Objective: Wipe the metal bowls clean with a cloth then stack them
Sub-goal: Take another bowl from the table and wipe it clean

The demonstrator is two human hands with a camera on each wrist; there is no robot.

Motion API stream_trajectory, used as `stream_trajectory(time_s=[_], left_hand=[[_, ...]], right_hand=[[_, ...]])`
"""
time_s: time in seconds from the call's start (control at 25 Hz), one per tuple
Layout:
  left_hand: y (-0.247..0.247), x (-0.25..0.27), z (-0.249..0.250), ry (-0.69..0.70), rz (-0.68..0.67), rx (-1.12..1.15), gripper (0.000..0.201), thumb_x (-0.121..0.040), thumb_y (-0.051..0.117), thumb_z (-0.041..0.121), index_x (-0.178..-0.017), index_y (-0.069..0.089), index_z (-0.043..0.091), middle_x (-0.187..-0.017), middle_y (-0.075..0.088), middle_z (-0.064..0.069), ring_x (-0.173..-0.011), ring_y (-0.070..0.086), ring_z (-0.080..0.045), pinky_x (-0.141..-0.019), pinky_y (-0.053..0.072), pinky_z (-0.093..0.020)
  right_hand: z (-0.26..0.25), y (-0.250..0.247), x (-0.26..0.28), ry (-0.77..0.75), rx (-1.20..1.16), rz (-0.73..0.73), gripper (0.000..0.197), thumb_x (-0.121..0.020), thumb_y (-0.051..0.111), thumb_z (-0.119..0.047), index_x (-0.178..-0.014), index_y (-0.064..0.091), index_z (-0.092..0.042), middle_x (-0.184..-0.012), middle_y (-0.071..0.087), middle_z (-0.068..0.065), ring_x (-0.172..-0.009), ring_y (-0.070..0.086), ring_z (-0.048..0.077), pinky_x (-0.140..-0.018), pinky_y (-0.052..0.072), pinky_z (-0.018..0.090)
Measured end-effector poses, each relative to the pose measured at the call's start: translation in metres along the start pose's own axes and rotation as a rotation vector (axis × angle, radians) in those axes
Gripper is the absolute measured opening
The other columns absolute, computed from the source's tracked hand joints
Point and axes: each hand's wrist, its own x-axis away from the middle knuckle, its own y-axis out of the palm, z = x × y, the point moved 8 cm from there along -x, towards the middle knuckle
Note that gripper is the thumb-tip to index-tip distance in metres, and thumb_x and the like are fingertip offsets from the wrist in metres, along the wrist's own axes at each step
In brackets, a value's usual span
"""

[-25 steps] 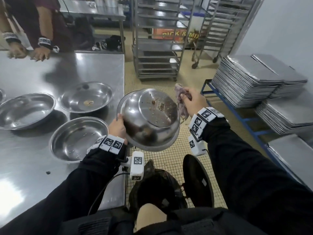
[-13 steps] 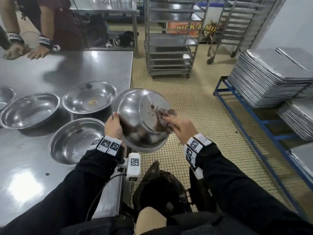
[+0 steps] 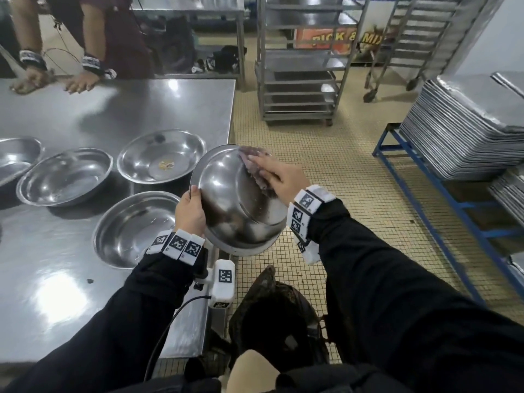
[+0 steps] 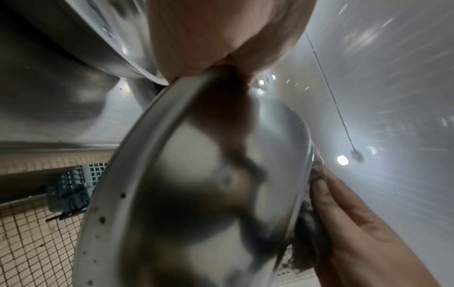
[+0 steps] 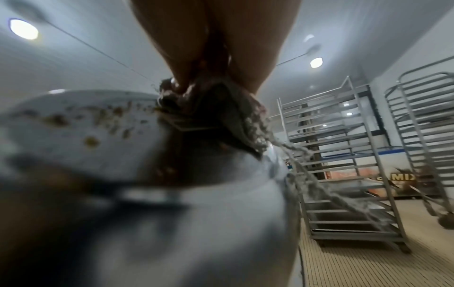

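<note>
My left hand [image 3: 190,211] grips the rim of a metal bowl [image 3: 235,205], held tilted with its underside toward me, just past the table's right edge. My right hand [image 3: 279,175] holds a greyish cloth [image 3: 256,165] and presses it against the bowl's upper right underside. In the right wrist view the cloth [image 5: 216,116] is bunched between thumb and fingers on the bowl [image 5: 110,139], which carries brown specks. The left wrist view shows the bowl's inside [image 4: 196,194] and my right hand's fingers [image 4: 343,223] behind its far rim. Several other bowls lie on the table, the nearest [image 3: 136,228] beside my left wrist.
The steel table [image 3: 85,293] fills the left; another person's hands [image 3: 82,83] rest on its far edge. A dark bag [image 3: 272,307] stands below the bowl. Wheeled racks [image 3: 300,66] are behind, and stacked trays [image 3: 467,123] sit on a blue frame at right.
My right hand brought the cloth from beside the bowl onto its underside, then slid it up to the upper right edge. The left hand kept its hold on the rim.
</note>
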Motion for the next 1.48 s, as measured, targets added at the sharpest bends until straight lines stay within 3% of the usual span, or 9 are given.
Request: stream_trajectory(time_s=[0.16, 0.28, 0.4, 0.56, 0.68, 0.8, 1.04, 1.2, 1.48], left_hand=[[-0.008, -0.005, -0.002, 0.005, 0.018, 0.011, 0.032, -0.103, 0.039, 0.035, -0.098, 0.061, 0.013, -0.099, 0.064, -0.005, -0.097, 0.058, -0.020, -0.095, 0.045, -0.032], [-0.012, -0.004, 0.001, 0.032, 0.037, 0.004, 0.031, -0.103, 0.039, 0.033, -0.095, 0.062, 0.013, -0.091, 0.063, -0.001, -0.093, 0.058, -0.019, -0.091, 0.045, -0.031], [-0.010, 0.002, 0.001, 0.043, 0.034, 0.035, 0.030, -0.102, 0.041, 0.034, -0.089, 0.064, 0.020, -0.096, 0.067, -0.003, -0.092, 0.060, -0.017, -0.092, 0.047, -0.032], [0.010, 0.021, 0.005, 0.034, -0.032, 0.062, 0.031, -0.101, 0.043, 0.037, -0.083, 0.065, 0.024, -0.089, 0.069, 0.000, -0.090, 0.063, -0.018, -0.090, 0.050, -0.035], [0.028, 0.041, 0.024, 0.082, -0.075, 0.117, 0.030, -0.101, 0.044, 0.037, -0.086, 0.065, 0.023, -0.091, 0.069, -0.002, -0.090, 0.064, -0.017, -0.084, 0.051, -0.031], [0.030, 0.048, 0.043, 0.135, -0.077, 0.086, 0.030, -0.101, 0.043, 0.038, -0.085, 0.064, 0.023, -0.086, 0.067, 0.004, -0.082, 0.062, -0.010, -0.077, 0.049, -0.024], [0.014, 0.040, 0.045, 0.098, -0.018, 0.087, 0.033, -0.100, 0.043, 0.043, -0.082, 0.065, 0.026, -0.087, 0.068, 0.005, -0.088, 0.063, -0.013, -0.085, 0.049, -0.027], [0.002, 0.038, 0.028, 0.047, 0.047, 0.079, 0.036, -0.101, 0.040, 0.042, -0.077, 0.060, 0.024, -0.083, 0.065, 0.004, -0.090, 0.063, -0.020, -0.087, 0.049, -0.031], [0.006, 0.053, 0.030, 0.112, -0.003, 0.009, 0.036, -0.100, 0.041, 0.044, -0.081, 0.064, 0.025, -0.090, 0.070, -0.001, -0.091, 0.065, -0.020, -0.089, 0.052, -0.037]], right_hand=[[0.009, 0.036, 0.057, -0.114, -0.001, -0.110, 0.049, -0.094, 0.050, -0.010, -0.136, 0.041, -0.034, -0.140, 0.048, 0.010, -0.113, 0.058, 0.020, -0.096, 0.045, 0.024], [0.034, 0.045, 0.102, 0.026, -0.103, -0.161, 0.040, -0.095, 0.050, -0.011, -0.132, 0.051, -0.027, -0.106, 0.068, 0.001, -0.077, 0.063, -0.003, -0.073, 0.053, 0.016], [0.062, 0.032, 0.122, 0.258, -0.308, 0.002, 0.040, -0.096, 0.050, -0.014, -0.130, 0.051, -0.035, -0.075, 0.064, -0.008, -0.049, 0.054, 0.003, -0.050, 0.054, 0.028], [0.028, 0.030, 0.120, 0.186, -0.371, 0.217, 0.043, -0.097, 0.045, -0.031, -0.140, 0.041, -0.033, -0.113, 0.067, 0.003, -0.096, 0.065, 0.012, -0.083, 0.056, 0.031], [-0.021, 0.033, 0.097, -0.012, -0.139, 0.247, 0.051, -0.100, 0.033, -0.032, -0.148, 0.024, -0.020, -0.157, 0.019, 0.000, -0.146, 0.012, 0.017, -0.119, 0.016, 0.040], [-0.021, 0.007, 0.054, -0.012, 0.021, 0.352, 0.056, -0.100, 0.021, -0.037, -0.150, 0.017, -0.014, -0.158, 0.010, 0.004, -0.146, 0.002, 0.019, -0.119, 0.004, 0.043], [0.058, -0.004, 0.064, 0.336, -0.361, 0.300, 0.052, -0.101, 0.029, -0.040, -0.150, 0.014, -0.032, -0.157, 0.014, -0.009, -0.140, 0.019, 0.007, -0.115, 0.025, 0.047], [0.024, 0.047, 0.113, 0.255, -0.154, 0.214, 0.055, -0.100, 0.017, -0.039, -0.151, 0.001, -0.025, -0.158, -0.010, -0.008, -0.144, -0.007, 0.008, -0.117, 0.017, 0.048], [-0.029, 0.023, 0.063, 0.045, 0.093, 0.288, 0.057, -0.098, 0.017, -0.044, -0.151, 0.010, -0.023, -0.159, 0.007, 0.001, -0.146, 0.000, 0.018, -0.119, 0.007, 0.043]])
